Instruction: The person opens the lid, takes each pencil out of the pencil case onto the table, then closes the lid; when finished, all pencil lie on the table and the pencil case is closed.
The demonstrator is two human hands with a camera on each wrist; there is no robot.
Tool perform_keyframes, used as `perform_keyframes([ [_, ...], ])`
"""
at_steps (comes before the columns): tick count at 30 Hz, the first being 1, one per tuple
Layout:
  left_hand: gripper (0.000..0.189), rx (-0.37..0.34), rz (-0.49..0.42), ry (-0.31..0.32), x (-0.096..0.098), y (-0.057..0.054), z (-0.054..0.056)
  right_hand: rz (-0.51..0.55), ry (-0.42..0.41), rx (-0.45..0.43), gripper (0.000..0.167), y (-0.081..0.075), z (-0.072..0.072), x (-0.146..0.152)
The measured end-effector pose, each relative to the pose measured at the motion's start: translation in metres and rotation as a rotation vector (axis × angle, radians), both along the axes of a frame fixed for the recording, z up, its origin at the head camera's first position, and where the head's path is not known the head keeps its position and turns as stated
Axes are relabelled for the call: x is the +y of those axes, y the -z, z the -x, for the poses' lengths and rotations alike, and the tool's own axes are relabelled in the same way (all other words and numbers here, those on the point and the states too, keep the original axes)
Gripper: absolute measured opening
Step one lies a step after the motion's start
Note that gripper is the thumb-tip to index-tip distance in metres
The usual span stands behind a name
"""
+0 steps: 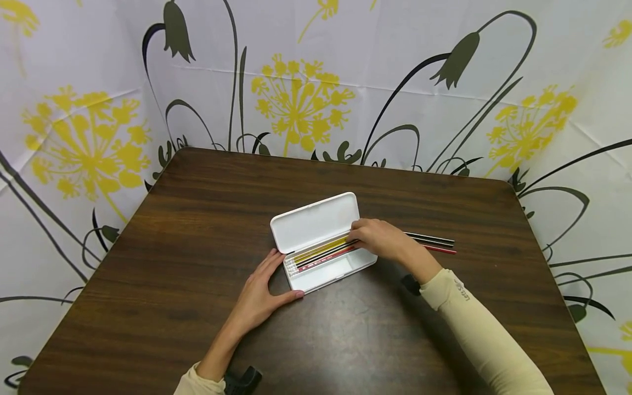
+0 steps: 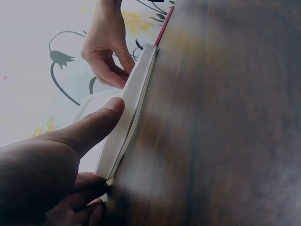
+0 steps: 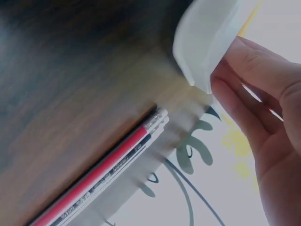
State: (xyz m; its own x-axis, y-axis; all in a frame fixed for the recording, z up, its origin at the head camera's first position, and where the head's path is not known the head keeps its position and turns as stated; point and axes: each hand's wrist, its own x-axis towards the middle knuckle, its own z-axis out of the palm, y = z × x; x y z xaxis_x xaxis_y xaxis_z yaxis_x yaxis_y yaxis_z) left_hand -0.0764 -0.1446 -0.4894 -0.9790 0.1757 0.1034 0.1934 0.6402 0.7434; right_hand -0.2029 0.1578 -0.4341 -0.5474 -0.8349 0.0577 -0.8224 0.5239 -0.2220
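Observation:
A white pencil case (image 1: 323, 276) lies on the table with its lid (image 1: 316, 222) raised. Yellow, black and red pencils (image 1: 316, 257) lie inside, white erasers toward the left. My left hand (image 1: 257, 299) holds the left end, thumb (image 2: 101, 125) on the front edge and fingers around the back corner. Over the right end, my right hand (image 1: 382, 238) has its thumb and fingers curled; in the right wrist view they pinch a yellow pencil (image 3: 249, 19) beside the case's end (image 3: 202, 44). The right hand hides the pencils' right ends.
Right of the case, a red pencil (image 1: 440, 249) and dark pencils (image 1: 434, 238) lie side by side on the brown wooden table (image 1: 207, 214). A white cloth (image 1: 385, 33) with yellow and grey flowers hangs behind the table.

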Motion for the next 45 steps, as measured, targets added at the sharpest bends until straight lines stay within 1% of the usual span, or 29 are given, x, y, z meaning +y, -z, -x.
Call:
perform_keyframes([
  [4, 0.097, 0.001, -0.003, 0.005, 0.000, 0.000, 0.000, -0.018, -0.029, 0.047, 0.017, 0.001, -0.001, 0.000],
  [7, 0.096, 0.009, -0.007, 0.004, 0.000, 0.000, -0.001, 0.015, -0.042, 0.016, 0.019, 0.002, 0.000, 0.000],
  [13, 0.095, 0.008, -0.003, -0.002, -0.002, 0.001, 0.000, 0.119, -0.063, -0.054, 0.021, 0.008, 0.005, 0.006],
  [18, 0.095, 0.011, -0.004, 0.004, -0.002, 0.000, -0.001, 0.136, -0.068, -0.092, 0.025, 0.013, 0.005, 0.011],
  [21, 0.095, 0.012, -0.007, 0.007, -0.002, 0.000, -0.002, 0.126, -0.070, -0.091, 0.025, 0.012, 0.005, 0.011],
  [26, 0.095, 0.017, -0.007, 0.008, -0.002, -0.002, -0.001, 0.102, -0.067, -0.060, 0.022, 0.008, 0.005, 0.009],
  [30, 0.095, 0.018, -0.004, 0.007, -0.002, -0.003, 0.000, 0.051, -0.087, 0.009, 0.021, 0.005, 0.001, 0.006],
  [34, 0.095, 0.021, -0.001, 0.007, -0.003, -0.003, 0.001, -0.037, -0.097, 0.090, 0.031, 0.003, -0.006, 0.003],
  [36, 0.095, 0.023, -0.003, 0.010, -0.003, -0.003, 0.001, -0.057, -0.084, 0.106, 0.031, 0.004, -0.008, 0.003],
  [38, 0.095, 0.022, -0.005, 0.012, -0.002, -0.003, 0.001, -0.040, -0.067, 0.105, 0.027, 0.006, -0.009, 0.003],
  [41, 0.095, 0.019, -0.007, 0.014, -0.002, -0.002, 0.000, 0.025, -0.058, 0.092, 0.017, 0.008, -0.008, 0.005],
  [45, 0.095, 0.019, -0.010, 0.014, -0.002, -0.001, -0.001, 0.096, -0.068, 0.097, 0.017, 0.012, -0.006, 0.009],
])
